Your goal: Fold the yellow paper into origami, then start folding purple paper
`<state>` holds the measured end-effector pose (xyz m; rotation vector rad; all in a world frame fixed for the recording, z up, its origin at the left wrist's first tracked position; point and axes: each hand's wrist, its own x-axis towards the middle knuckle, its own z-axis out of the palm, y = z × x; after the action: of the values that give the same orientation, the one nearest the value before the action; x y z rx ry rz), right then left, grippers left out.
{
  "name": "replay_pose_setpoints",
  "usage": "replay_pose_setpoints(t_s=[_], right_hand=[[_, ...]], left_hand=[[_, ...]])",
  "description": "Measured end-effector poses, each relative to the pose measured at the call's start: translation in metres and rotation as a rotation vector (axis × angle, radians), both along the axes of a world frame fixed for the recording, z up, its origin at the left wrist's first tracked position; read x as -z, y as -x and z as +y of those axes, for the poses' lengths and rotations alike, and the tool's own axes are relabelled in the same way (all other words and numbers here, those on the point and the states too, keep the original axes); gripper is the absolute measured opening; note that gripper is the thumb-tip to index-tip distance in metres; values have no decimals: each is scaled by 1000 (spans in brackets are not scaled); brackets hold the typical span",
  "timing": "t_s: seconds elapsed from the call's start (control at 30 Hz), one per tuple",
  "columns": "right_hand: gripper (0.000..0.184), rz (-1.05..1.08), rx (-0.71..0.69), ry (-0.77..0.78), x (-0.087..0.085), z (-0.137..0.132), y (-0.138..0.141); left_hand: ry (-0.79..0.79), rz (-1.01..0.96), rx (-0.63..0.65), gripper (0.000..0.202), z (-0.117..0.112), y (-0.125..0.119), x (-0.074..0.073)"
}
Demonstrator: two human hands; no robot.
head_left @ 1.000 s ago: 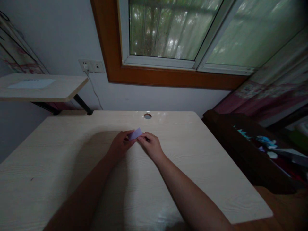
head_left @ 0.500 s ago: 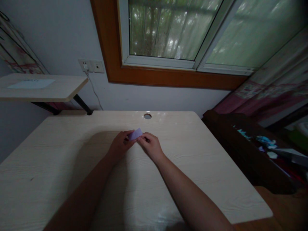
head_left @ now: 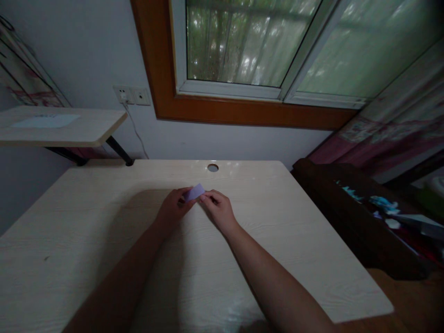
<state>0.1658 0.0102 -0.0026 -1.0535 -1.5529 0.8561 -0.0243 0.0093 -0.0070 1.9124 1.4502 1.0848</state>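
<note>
A small pale purple piece of paper [head_left: 195, 192] sits between both my hands above the middle of a light wooden desk [head_left: 104, 240]. My left hand [head_left: 172, 210] pinches its left end with curled fingers. My right hand [head_left: 218, 210] pinches its right end, fingers pressed together. Most of the paper's lower part is hidden behind my fingers.
A round cable hole [head_left: 212, 167] lies near the desk's far edge. A raised side shelf [head_left: 58, 127] with a sheet on it stands at the left. A wall socket [head_left: 132, 95] and cord hang behind. A dark wooden piece of furniture [head_left: 347, 212] with small colourful items stands at the right.
</note>
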Motion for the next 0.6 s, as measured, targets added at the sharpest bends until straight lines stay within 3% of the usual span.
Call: replay_pose_setpoints(t_s=[0.6], right_hand=[[22, -15, -4, 13, -2, -2, -1]], left_hand=[[5, -8, -3, 48, 0, 0, -2]])
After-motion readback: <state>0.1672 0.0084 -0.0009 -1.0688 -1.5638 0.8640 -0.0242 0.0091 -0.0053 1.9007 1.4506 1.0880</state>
